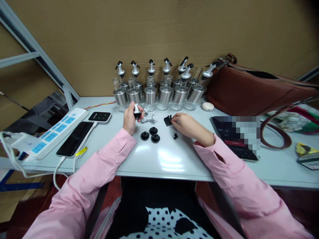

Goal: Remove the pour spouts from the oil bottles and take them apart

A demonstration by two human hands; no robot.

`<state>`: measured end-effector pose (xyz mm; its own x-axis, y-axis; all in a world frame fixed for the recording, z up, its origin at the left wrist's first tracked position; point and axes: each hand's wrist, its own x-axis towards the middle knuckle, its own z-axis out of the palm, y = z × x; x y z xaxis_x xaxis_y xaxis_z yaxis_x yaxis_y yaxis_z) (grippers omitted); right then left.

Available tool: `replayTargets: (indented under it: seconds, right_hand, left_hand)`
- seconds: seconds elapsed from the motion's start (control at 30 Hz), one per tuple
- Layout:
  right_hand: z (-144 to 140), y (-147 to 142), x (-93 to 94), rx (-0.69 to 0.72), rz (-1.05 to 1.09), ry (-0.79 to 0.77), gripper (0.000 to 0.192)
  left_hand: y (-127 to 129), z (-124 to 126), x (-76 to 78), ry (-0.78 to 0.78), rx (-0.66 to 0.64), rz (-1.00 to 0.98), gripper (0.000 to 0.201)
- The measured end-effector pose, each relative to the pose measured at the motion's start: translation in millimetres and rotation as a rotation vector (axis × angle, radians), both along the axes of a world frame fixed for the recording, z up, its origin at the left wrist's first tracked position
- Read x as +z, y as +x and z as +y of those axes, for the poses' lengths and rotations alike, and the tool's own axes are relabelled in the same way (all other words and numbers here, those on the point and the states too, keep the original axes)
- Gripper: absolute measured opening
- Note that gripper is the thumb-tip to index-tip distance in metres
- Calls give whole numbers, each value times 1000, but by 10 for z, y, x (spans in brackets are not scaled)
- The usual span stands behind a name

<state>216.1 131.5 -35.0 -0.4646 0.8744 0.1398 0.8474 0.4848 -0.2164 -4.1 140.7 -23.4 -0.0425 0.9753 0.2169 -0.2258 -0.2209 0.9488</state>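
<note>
My left hand (pixel 129 120) is closed around a bottle pourer (pixel 137 113) with a silver spout and a black stopper base. Beside it, loose silver spouts (pixel 150 119) lie on the table. My right hand (pixel 185 124) has its fingers pinched at the right edge of a small pile of black plastic pieces (pixel 167 120); whatever is between the fingertips is too small to make out. Below that hand lie a few more tiny black pieces (pixel 175 136). Three round black ribbed stoppers (pixel 153 130) rest between my forearms.
Several glass bottles with steel sleeves (pixel 150 95) stand in rows at the back, some topped with pourers. A power strip (pixel 58 129), phone (pixel 75 138) and small black-topped device (pixel 100 117) occupy the left. To the right are a tablet (pixel 224 132), brown bag (pixel 249 89) and round beige case (pixel 207 106).
</note>
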Motion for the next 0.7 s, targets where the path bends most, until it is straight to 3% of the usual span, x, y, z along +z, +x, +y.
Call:
replayTargets:
  seconds: [0.7]
  right_hand:
    - [-36, -25, 39, -69, 0, -19, 29]
  left_hand:
    - [13, -9, -2, -7, -1, 17, 45]
